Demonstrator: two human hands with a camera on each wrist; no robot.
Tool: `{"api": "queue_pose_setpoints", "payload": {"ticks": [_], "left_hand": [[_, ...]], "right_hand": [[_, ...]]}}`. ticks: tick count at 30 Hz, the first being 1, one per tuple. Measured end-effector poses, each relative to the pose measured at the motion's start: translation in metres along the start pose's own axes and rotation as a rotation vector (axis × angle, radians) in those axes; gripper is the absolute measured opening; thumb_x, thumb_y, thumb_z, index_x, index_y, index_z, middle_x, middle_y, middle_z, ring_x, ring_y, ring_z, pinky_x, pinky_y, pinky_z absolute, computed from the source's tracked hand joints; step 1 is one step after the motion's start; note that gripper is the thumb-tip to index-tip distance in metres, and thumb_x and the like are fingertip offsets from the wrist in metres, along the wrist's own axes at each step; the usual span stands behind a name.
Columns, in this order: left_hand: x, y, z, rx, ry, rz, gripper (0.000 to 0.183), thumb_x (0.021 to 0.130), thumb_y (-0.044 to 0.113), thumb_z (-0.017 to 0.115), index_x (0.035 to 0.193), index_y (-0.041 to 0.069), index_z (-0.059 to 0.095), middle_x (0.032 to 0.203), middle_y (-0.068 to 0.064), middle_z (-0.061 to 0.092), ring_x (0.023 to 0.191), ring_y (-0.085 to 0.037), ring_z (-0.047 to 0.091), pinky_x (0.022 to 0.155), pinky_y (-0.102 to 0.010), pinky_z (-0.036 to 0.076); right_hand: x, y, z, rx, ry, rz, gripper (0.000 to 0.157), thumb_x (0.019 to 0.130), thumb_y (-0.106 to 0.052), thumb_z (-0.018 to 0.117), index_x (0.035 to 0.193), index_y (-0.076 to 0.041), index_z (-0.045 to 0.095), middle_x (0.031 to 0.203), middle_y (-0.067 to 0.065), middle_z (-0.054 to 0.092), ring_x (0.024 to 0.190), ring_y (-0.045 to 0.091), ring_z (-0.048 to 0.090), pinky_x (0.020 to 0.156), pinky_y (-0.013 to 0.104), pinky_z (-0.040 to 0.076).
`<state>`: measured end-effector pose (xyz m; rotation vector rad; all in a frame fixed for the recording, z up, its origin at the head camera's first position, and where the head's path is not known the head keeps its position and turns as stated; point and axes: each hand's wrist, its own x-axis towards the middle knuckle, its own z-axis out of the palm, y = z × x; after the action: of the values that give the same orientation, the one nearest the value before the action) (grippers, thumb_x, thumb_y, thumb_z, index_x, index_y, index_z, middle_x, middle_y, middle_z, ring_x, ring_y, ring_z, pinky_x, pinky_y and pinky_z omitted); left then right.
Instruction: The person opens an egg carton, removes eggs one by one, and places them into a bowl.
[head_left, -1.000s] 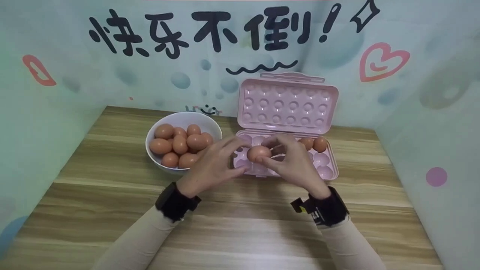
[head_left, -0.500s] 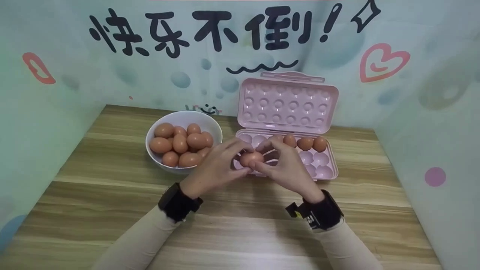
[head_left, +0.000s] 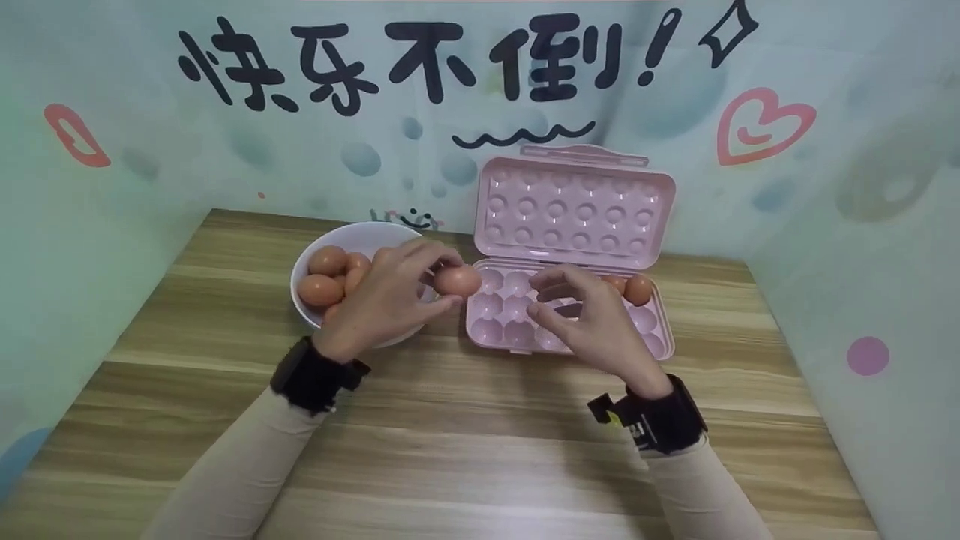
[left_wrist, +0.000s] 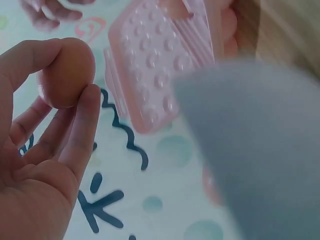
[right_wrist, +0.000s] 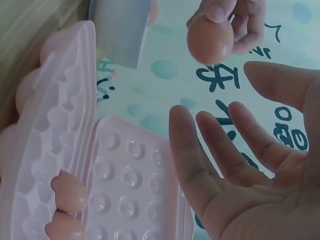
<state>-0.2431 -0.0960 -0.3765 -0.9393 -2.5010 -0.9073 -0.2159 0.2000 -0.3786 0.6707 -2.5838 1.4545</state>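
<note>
My left hand (head_left: 386, 289) pinches a brown egg (head_left: 457, 280) between thumb and fingertips, in front of the bowl's right edge. The left wrist view shows that egg (left_wrist: 67, 72) at the thumb and fingertips. My right hand (head_left: 589, 319), fingers spread and loosely bent with nothing between them, hovers over the pink egg carton (head_left: 487, 341). In the right wrist view a gap separates this hand (right_wrist: 240, 165) from the held egg (right_wrist: 210, 40). Eggs (head_left: 638, 289) sit in the carton's back row at the right; my right hand hides part of that row.
Left of the carton stands a white bowl (head_left: 300, 304) with several brown eggs (head_left: 321, 289), partly covered by my left hand. The carton's dimpled lid (head_left: 574, 210) stands raised against the printed backdrop (head_left: 300, 165). Wooden tabletop (head_left: 450, 450) extends in front.
Both hands were at the egg, which the right hand held at first. The left hand has since carried it left toward the bowl, while the right hand let go and drew back rightward.
</note>
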Motion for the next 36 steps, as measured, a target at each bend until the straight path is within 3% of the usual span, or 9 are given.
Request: {"api": "queue_pose_setpoints", "payload": {"ticks": [3, 7, 12, 15, 22, 27, 36], "left_hand": [[0.008, -0.012, -0.021, 0.01, -0.032, -0.058, 0.035, 0.091, 0.021, 0.081, 0.122, 0.012, 0.069, 0.12, -0.004, 0.068, 0.104, -0.021, 0.063, 0.089, -0.039, 0.054], [0.016, -0.029, -0.046, 0.011, -0.082, -0.166, 0.035, 0.089, 0.02, 0.081, 0.121, 0.013, 0.069, 0.115, -0.004, 0.066, 0.104, -0.024, 0.061, 0.091, -0.042, 0.05], [0.024, -0.053, -0.061, 0.004, -0.167, -0.289, 0.032, 0.089, 0.014, 0.08, 0.119, 0.013, 0.067, 0.112, -0.005, 0.065, 0.105, -0.026, 0.057, 0.094, -0.042, 0.047], [0.027, -0.068, -0.064, 0.033, -0.23, -0.328, 0.033, 0.088, 0.012, 0.078, 0.119, 0.011, 0.066, 0.114, -0.007, 0.065, 0.106, -0.027, 0.056, 0.095, -0.043, 0.046], [0.03, -0.091, -0.067, 0.147, -0.345, -0.293, 0.025, 0.087, 0.006, 0.074, 0.111, 0.003, 0.068, 0.107, -0.016, 0.07, 0.098, -0.032, 0.059, 0.087, -0.046, 0.048], [0.031, -0.097, -0.065, 0.172, -0.428, -0.334, 0.027, 0.089, 0.004, 0.072, 0.115, 0.002, 0.068, 0.109, -0.017, 0.07, 0.099, -0.033, 0.059, 0.09, -0.048, 0.05], [0.033, -0.098, -0.063, 0.167, -0.484, -0.425, 0.027, 0.093, 0.007, 0.069, 0.12, 0.004, 0.066, 0.112, -0.017, 0.068, 0.102, -0.034, 0.058, 0.093, -0.049, 0.049]], "right_hand": [[0.0, 0.0, -0.004, -0.011, 0.019, -0.008, 0.03, 0.095, -0.01, 0.079, 0.124, -0.007, 0.071, 0.119, 0.008, 0.073, 0.11, 0.024, 0.072, 0.088, 0.045, 0.061], [0.0, 0.0, -0.008, -0.027, 0.021, -0.037, 0.031, 0.094, -0.007, 0.079, 0.124, -0.004, 0.071, 0.117, 0.007, 0.074, 0.11, 0.024, 0.073, 0.088, 0.04, 0.062], [0.001, 0.001, -0.011, -0.049, 0.005, -0.057, 0.031, 0.094, -0.007, 0.079, 0.124, -0.008, 0.072, 0.117, 0.003, 0.072, 0.109, 0.023, 0.073, 0.088, 0.038, 0.062], [0.001, 0.002, -0.012, -0.05, -0.005, -0.058, 0.03, 0.095, -0.007, 0.078, 0.124, -0.008, 0.072, 0.118, 0.004, 0.072, 0.11, 0.026, 0.073, 0.089, 0.04, 0.062], [0.001, 0.001, -0.014, -0.053, -0.002, -0.058, 0.03, 0.094, -0.006, 0.079, 0.123, -0.01, 0.072, 0.118, 0.003, 0.072, 0.11, 0.022, 0.073, 0.088, 0.039, 0.062], [0.002, 0.001, -0.014, -0.047, -0.007, -0.06, 0.03, 0.095, -0.006, 0.078, 0.124, -0.006, 0.071, 0.118, 0.004, 0.072, 0.11, 0.023, 0.073, 0.089, 0.037, 0.062], [0.001, 0.003, -0.015, -0.048, -0.014, -0.055, 0.028, 0.095, -0.007, 0.078, 0.123, -0.007, 0.072, 0.117, 0.005, 0.072, 0.111, 0.029, 0.072, 0.089, 0.039, 0.061]]}}
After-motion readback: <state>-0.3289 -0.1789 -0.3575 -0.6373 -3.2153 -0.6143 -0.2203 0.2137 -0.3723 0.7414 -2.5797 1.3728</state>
